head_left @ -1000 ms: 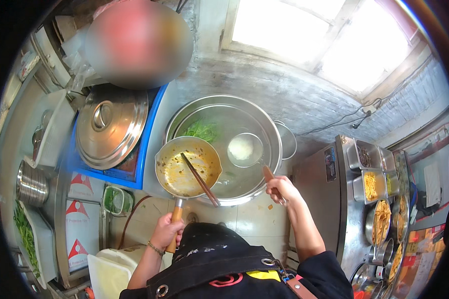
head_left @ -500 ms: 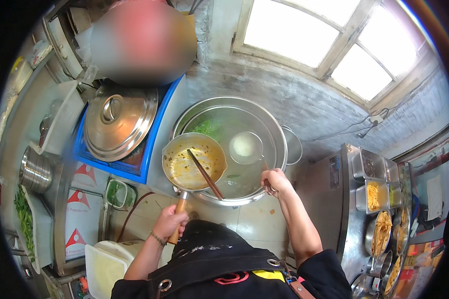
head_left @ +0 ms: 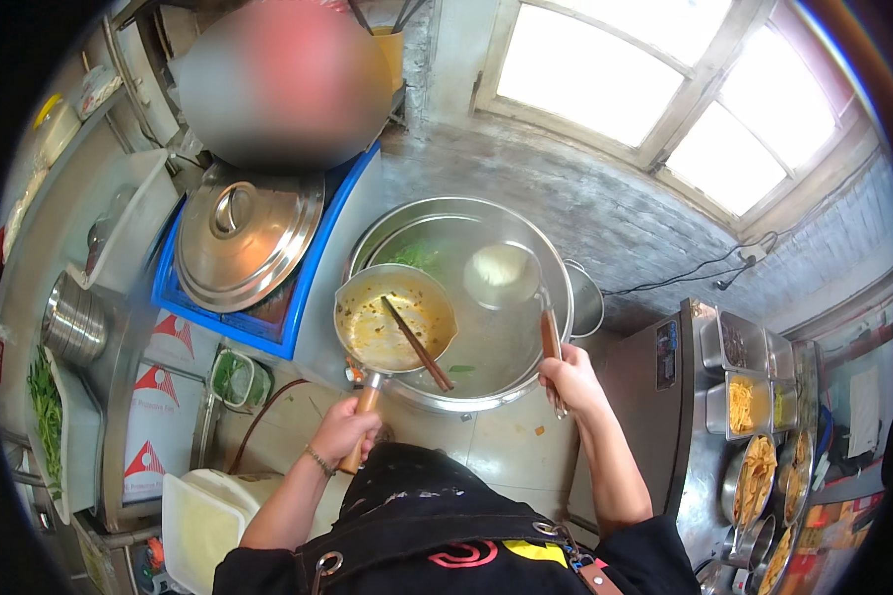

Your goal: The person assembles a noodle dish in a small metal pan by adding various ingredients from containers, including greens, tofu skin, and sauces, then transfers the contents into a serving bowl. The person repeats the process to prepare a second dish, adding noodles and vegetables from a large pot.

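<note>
My left hand point(head_left: 348, 432) is closed round the wooden handle of a saucepan point(head_left: 387, 347), which hangs over the near left rim of a big steaming pot point(head_left: 506, 382). Yellowish liquid with dark bits coats the pan's inside. Brown chopsticks point(head_left: 417, 342) lean in it, their ends past its right edge. My right hand point(head_left: 569, 379) grips the wooden handle of a round strainer point(head_left: 486, 290), held above the pot's right half. A white clump point(head_left: 504, 266), blurred by motion and steam, sits in the strainer. Leafy greens point(head_left: 414, 256) float at the pot's far left.
A lidded steel pot point(head_left: 243, 238) stands in a blue-edged frame at left. Behind the big pot's right side is a smaller metal pot point(head_left: 585, 300). Food trays point(head_left: 742, 405) and bowls line the right counter. A white tub point(head_left: 203, 535) stands low at left.
The strainer with its white clump has come up and looks larger, and more of its handle shows. My right hand has shifted slightly right. My left hand keeps its hold on the saucepan.
</note>
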`<state>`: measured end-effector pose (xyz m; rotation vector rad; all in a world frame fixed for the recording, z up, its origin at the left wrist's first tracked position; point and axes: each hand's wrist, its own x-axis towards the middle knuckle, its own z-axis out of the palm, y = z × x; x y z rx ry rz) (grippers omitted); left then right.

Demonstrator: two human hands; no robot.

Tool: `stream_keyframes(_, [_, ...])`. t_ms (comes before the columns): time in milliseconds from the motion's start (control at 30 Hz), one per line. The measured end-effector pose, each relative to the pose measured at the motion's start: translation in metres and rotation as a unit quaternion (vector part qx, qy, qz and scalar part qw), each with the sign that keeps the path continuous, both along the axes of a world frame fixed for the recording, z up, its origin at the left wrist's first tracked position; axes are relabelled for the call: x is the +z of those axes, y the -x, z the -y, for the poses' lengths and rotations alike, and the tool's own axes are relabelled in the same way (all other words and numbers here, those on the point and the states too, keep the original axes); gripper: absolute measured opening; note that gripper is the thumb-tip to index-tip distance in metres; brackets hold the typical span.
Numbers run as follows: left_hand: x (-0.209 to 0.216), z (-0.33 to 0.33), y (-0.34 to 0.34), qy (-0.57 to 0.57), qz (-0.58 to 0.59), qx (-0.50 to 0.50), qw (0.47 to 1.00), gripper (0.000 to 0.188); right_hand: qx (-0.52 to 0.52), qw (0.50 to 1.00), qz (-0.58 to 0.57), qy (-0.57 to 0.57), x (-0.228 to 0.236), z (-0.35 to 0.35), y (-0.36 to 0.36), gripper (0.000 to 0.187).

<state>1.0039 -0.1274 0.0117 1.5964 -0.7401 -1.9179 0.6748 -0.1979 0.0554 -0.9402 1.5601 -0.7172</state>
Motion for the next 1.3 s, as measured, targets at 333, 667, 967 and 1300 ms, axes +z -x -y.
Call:
stream_keyframes(333, [0.038, 0.019, 0.036, 0.019, -0.136, -0.020, 0.990, 0.010, 0.115, 0.829, -0.389, 0.384, -0.031, -0.030, -0.013, 0.070])
stream_keyframes(667, [0.064, -0.009, -0.017, 0.039, -0.167, 0.004, 0.985, 0.012, 0.102, 0.800, -0.306, 0.507, 0.011, 0.008, -0.078, 0.063])
stream_keyframes(967, [0.055, -0.049, -0.135, 0.046, -0.131, 0.127, 0.982, 0.016, 0.251, 0.884, -0.143, 0.369, 0.026, 0.026, -0.211, 0.053])
stream_keyframes(1300, [0.044, -0.093, -0.285, 0.088, 0.004, 0.261, 0.961, 0.008, 0.398, 0.891, 0.164, 0.145, 0.098, 0.123, -0.503, 0.011])
